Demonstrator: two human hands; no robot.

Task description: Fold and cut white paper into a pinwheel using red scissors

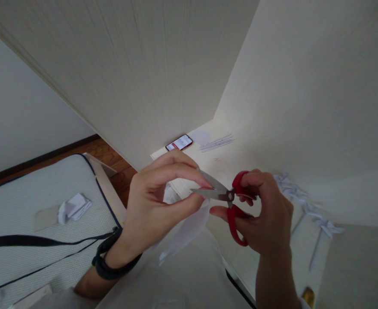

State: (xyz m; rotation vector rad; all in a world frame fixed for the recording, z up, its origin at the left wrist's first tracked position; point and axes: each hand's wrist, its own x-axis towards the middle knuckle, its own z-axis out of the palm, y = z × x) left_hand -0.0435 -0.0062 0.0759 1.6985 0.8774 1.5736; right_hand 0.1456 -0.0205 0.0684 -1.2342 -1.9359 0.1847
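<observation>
Between the thumb and fingertips of my left hand (163, 201) a thin white paper piece (189, 229) is pinched, and it hangs down below them. My right hand (266, 210) grips red-handled scissors (230, 196), with fingers through both loops. The blades are parted and point left, right at my left fingertips and the top of the paper. Part of the paper is hidden behind my left hand. A dark band circles my left wrist.
Behind my hands, a phone (179, 142) lies on the pale tabletop beside a round paper (201, 137) and several thin strips (217, 142). Paper pinwheel-like pieces on sticks (318, 214) lie along the right wall. Folded papers (76, 207) rest on the mattress (21, 193) at left.
</observation>
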